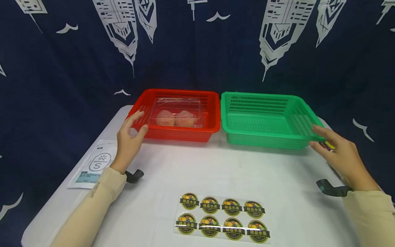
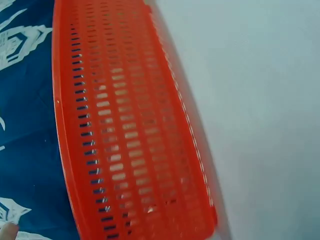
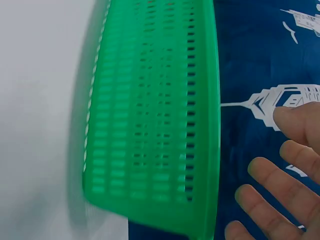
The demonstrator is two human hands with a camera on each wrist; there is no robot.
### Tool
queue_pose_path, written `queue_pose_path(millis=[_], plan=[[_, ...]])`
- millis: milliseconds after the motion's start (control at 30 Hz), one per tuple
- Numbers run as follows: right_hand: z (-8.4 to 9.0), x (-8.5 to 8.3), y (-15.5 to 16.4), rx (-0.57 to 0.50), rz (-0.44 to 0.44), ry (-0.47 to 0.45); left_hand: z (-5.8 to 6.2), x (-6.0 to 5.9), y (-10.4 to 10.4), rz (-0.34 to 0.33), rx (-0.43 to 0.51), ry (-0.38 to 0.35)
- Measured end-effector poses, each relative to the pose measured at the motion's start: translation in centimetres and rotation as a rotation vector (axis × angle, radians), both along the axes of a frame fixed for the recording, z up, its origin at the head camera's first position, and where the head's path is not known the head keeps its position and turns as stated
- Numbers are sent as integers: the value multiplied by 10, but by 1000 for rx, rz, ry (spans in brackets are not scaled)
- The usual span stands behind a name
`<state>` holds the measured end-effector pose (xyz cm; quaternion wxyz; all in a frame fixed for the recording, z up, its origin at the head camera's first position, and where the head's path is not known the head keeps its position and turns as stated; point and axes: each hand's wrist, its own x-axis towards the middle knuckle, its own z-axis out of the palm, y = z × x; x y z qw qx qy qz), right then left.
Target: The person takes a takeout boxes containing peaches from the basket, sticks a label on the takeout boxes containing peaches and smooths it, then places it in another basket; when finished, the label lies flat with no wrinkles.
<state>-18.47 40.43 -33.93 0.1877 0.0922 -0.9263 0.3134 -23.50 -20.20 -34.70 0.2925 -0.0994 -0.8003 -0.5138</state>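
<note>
On the white table (image 1: 172,164), the left hand (image 1: 129,142) is hovering with its grip open beside the red basket (image 1: 182,134), which is holding a clear fruit box (image 1: 176,113); the right hand's (image 1: 340,154) relaxed, open grip is touching the green basket's (image 1: 262,135) corner.

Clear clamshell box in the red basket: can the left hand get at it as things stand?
Probably yes. The left hand hovers open at the red basket's left front corner. The clear clamshell box lies uncovered inside, and the basket wall is low, so the hand would only need to reach over the rim.
</note>
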Motion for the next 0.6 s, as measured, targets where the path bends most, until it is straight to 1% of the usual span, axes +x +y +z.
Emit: queue_pose_path(millis=[133, 300, 433, 500, 600], plan=[[4, -7, -3, -66, 61, 25, 2, -9, 10, 18, 209, 6], [9, -18, -10, -73, 70, -7, 1, -18, 20, 58, 449, -8], [12, -28, -16, -64, 71, -54, -3, -28, 26, 103, 640, 9], [13, -32, -18, -64, 77, -56, -5, -33, 30, 132, 741, 1], [15, -39, -22, -91, 114, -33, -9, -41, 35, 182, 871, -29]])
